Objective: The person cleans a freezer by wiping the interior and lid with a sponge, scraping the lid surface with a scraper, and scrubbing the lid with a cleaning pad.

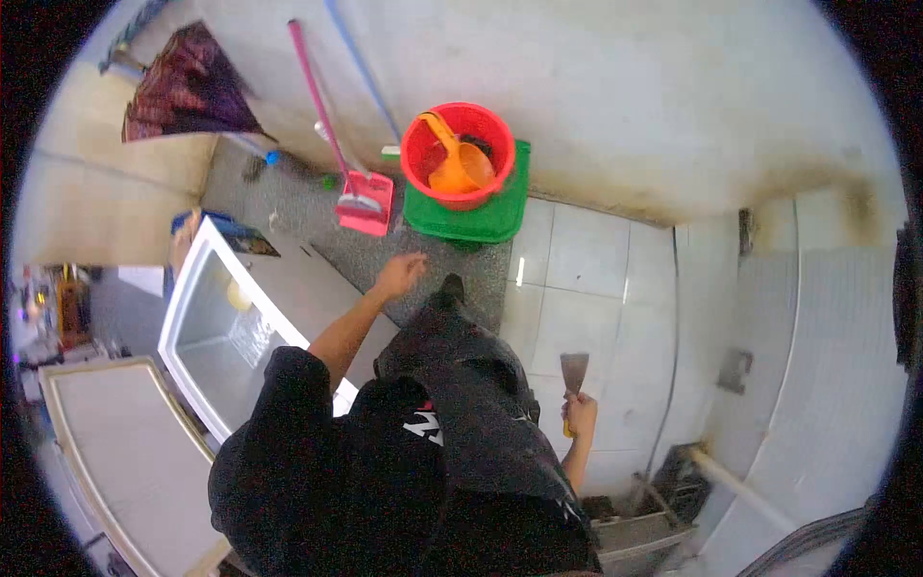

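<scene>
My right hand (581,415) is closed around the yellow handle of a scraper (574,369), its wide metal blade pointing away from me. In front of my body, my left hand (401,275) hangs over the grey floor with its fingers partly spread and nothing visible in them. Beyond it, a red bucket (411,171) sits on a green lidded container (481,223). An orange dipper (452,173) lies in the bucket. A pink dustpan (365,204) is on the floor to the left of the bucket.
To the left stands an open white freezer (207,356), with a pale lid panel (130,452) beside it. A dark umbrella (187,91) hangs at the upper left. White floor tiles (586,250) lie to the right, and dark equipment (683,481) is at the lower right.
</scene>
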Available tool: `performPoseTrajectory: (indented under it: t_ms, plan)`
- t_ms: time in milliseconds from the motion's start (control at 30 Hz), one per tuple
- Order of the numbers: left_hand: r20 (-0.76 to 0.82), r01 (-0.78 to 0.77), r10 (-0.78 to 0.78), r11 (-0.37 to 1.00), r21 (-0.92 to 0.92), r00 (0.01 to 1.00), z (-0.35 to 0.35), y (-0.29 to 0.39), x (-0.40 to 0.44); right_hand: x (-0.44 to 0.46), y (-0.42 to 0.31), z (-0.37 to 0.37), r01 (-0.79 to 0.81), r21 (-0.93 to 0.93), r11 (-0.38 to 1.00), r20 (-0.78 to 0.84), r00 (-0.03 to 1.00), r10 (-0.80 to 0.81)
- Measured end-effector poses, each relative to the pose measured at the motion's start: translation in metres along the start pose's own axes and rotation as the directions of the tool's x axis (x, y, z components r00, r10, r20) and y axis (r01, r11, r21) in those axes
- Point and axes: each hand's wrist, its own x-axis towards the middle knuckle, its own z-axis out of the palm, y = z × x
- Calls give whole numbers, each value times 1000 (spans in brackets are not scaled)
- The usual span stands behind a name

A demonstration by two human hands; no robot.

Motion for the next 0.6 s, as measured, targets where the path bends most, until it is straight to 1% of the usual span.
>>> performPoseTrajectory:
  t_ms: [33,100,167,200,233,267,300,333,367,400,433,467,500,533,567,600]
  plan:
    - [-146,-144,161,982,124,976,-12,33,1,10,-19,9,80,-18,997,-28,996,-81]
    - [-287,-133,122,991,-22,950,-34,86,31,29,-91,38,232,-116,966,-16,972,-235]
    - [-284,-98,7,945,-311,959,-38,121,57,38,-167,71,344,-113,932,110,937,-332]
    - [-294,-90,-11,941,-328,956,-46,139,64,37,-210,96,360,-74,930,191,920,-342]
    - [-158,-74,24,943,-324,987,-50,157,67,33,-247,119,522,-230,822,212,851,-481]
    - [-17,-63,61,946,-319,998,-52,166,70,40,-271,145,571,-196,797,241,816,-525]
    - [-19,-63,60,941,-332,998,-51,162,73,48,-295,166,618,-160,770,267,777,-569]
    - [27,-71,79,968,-239,996,-48,152,76,59,-319,185,741,-339,580,309,670,-675]
    - [76,-79,91,986,-143,993,-45,142,75,68,-341,201,802,-488,344,380,550,-743]
    - [71,-76,88,985,-153,994,-44,132,70,73,-362,221,819,-498,287,405,511,-758]
    - [-39,-16,10,987,-160,999,-46,118,60,78,-382,240,834,-502,229,432,471,-769]
    - [-152,46,-72,984,-171,986,-50,103,48,92,-397,257,807,-561,184,492,504,-710]
    - [-237,60,-99,984,-167,966,-50,81,34,105,-407,271,779,-613,134,545,539,-642]
    - [-321,76,-126,983,-165,938,-53,61,16,114,-415,284,784,-608,122,560,533,-634]
    - [-372,185,-251,961,-204,893,-60,55,-6,122,-426,296,816,-575,67,631,493,-599]
    - [-418,290,-374,923,-252,828,-66,50,-32,131,-439,306,846,-534,10,700,448,-557]
